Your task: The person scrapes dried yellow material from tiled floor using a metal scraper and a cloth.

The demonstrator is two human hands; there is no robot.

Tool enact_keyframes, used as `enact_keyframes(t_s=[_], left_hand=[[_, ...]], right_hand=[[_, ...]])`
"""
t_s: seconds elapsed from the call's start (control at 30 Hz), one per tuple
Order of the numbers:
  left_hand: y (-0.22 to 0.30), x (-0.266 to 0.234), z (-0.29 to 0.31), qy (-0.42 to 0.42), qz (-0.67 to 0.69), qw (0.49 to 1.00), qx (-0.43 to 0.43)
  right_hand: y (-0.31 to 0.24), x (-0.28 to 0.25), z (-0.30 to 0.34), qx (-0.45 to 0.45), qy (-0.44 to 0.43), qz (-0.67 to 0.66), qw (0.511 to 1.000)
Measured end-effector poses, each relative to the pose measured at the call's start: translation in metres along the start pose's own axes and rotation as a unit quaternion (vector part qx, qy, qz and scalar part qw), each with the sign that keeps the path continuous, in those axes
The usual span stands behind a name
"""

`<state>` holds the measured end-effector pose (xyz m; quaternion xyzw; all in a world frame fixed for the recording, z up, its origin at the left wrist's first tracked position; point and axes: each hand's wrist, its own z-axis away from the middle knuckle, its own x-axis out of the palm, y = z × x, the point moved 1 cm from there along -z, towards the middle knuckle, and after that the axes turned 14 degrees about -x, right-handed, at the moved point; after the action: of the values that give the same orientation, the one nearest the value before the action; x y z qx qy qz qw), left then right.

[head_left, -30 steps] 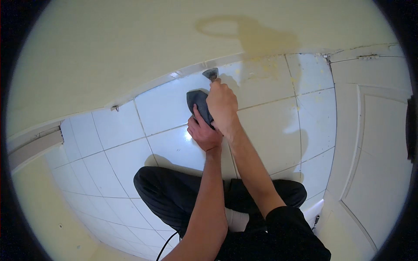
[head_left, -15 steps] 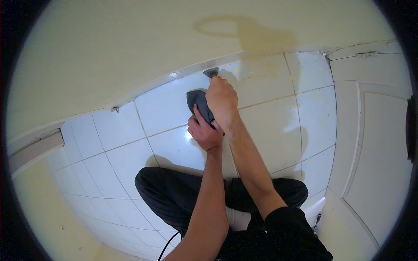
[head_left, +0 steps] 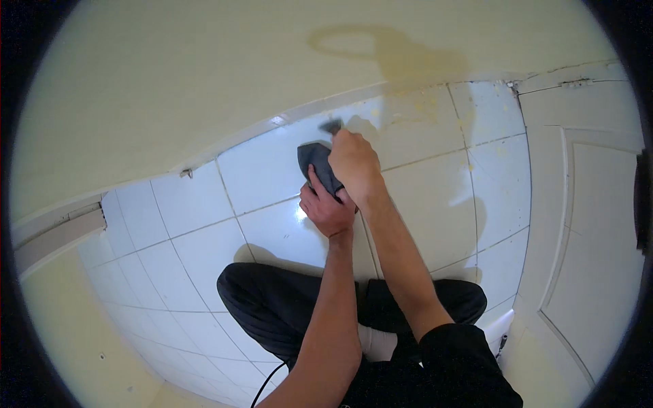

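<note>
My right hand (head_left: 355,162) is closed around the handle of a scraper (head_left: 331,126), its flared grey blade pointing to the wall and slightly blurred. The handle is mostly hidden in my fist. Just below and to the left, my left hand (head_left: 329,209) grips a folded dark grey cloth (head_left: 317,161), index finger laid along it. The cloth's right part passes behind my right hand and wrist. Both hands are over the white tiled floor (head_left: 265,163), a little out from the wall base.
A pale yellow wall (head_left: 204,81) with a low skirting (head_left: 299,114) runs along the far side. Yellowish specks (head_left: 415,107) mark the tiles at the far right. A white door (head_left: 605,197) stands on the right. My crossed legs (head_left: 272,296) in dark trousers are near me.
The scraper blade has come back from the skirting toward me, with my right hand drawing nearer. My left hand still holds the cloth. The whole view has shifted slightly.
</note>
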<state>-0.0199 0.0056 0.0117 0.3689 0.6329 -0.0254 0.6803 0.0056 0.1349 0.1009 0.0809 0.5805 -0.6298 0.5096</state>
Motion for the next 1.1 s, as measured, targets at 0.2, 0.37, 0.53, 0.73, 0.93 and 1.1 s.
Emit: enact_keyframes(t_s=[0.2,0.37,0.53,0.73,0.93,1.1], left_hand=[[-0.006,0.003,0.005,0.001,0.006,1.0,-0.004],[-0.002,0.0,0.006,0.0,-0.001,1.0,0.007],[-0.001,0.006,0.002,-0.009,0.021,1.0,0.0],[0.001,0.003,0.004,-0.023,-0.005,1.0,-0.013],[-0.002,0.005,0.005,-0.023,0.02,0.999,-0.009],[-0.007,0.006,0.005,-0.018,-0.007,1.0,-0.009]], right_hand=[[-0.001,0.009,0.0,-0.017,0.031,0.01,0.999],[0.001,0.012,-0.008,-0.016,0.052,0.011,0.998],[0.0,0.013,-0.01,0.013,0.046,-0.035,0.998],[0.002,0.02,-0.004,0.023,0.067,-0.06,0.996],[0.006,0.016,-0.001,0.03,0.052,-0.1,0.993],[-0.002,0.023,0.005,0.045,0.065,-0.077,0.994]])
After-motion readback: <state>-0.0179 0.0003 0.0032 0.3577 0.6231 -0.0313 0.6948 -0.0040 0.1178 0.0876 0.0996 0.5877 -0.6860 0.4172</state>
